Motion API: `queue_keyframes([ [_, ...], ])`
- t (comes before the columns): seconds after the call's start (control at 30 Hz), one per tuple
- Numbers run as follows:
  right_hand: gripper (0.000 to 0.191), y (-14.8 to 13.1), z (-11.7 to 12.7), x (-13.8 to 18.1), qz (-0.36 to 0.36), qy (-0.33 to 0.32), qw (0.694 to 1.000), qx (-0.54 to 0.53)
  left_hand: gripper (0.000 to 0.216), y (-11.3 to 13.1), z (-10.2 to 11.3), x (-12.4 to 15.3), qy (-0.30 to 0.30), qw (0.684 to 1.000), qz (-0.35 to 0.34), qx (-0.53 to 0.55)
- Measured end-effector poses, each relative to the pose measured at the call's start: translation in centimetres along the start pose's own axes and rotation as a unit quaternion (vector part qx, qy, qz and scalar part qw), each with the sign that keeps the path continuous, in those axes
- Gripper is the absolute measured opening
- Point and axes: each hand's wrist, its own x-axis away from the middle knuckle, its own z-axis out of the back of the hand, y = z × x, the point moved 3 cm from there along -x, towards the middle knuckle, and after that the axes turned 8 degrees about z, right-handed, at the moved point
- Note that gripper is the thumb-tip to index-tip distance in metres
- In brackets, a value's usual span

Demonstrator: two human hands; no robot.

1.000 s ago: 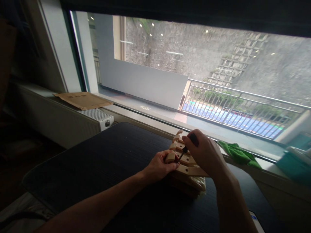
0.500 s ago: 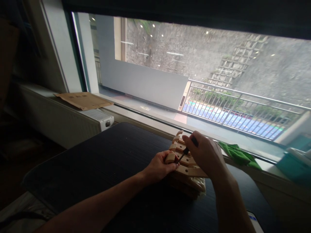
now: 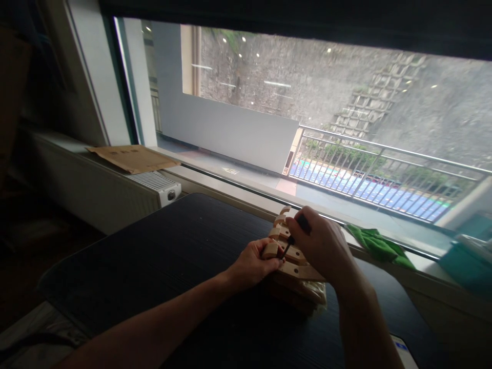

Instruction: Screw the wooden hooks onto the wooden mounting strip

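Observation:
A light wooden assembly of curved slats (image 3: 292, 256) lies on the dark table (image 3: 172, 256), near its far edge. My left hand (image 3: 251, 266) is closed on the left end of one wooden slat, fingers curled round it. My right hand (image 3: 321, 243) is closed on a small black-handled screwdriver (image 3: 294, 234). Its thin tip points down and left onto the slat, right by my left fingers. A clear plastic bag with more wooden parts (image 3: 307, 294) lies under the assembly.
A green cloth (image 3: 378, 247) lies on the window sill to the right, with a teal box (image 3: 467, 264) beyond it. A cardboard sheet (image 3: 132, 158) rests on a white radiator (image 3: 156, 185) at the left. A phone corner (image 3: 403, 351) shows at the bottom right.
My right hand has shifted slightly on the screwdriver; the view has drifted a little. Both hands stay on the wooden assembly.

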Motion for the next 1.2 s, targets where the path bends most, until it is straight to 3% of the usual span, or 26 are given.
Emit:
queue_keyframes([
  [0.2, 0.028, 0.6, 0.3, 0.1, -0.056, 0.016, 0.998, 0.018, 0.018, 0.1, 0.1, 0.1, 0.016, 1.0, 0.009, -0.002],
  [0.43, 0.022, -0.8, 1.3, 1.0, 0.048, -0.065, 0.996, -0.034, 0.017, 0.0, 0.2, 0.0, 0.011, 1.0, 0.003, -0.011],
  [0.8, 0.032, 0.9, 0.0, 0.1, -0.044, -0.008, 0.998, 0.043, 0.018, 0.1, 0.1, 0.0, 0.005, 1.0, 0.01, 0.007],
  [1.07, 0.019, -0.4, 0.9, 0.5, 0.051, -0.011, 0.999, -0.006, 0.017, 0.0, 0.2, -0.1, 0.007, 1.0, 0.003, -0.01],
  [1.2, 0.024, 0.1, 0.3, 0.3, 0.017, 0.004, 1.0, 0.023, 0.017, 0.1, 0.2, 0.0, 0.013, 1.0, 0.001, -0.012],
])
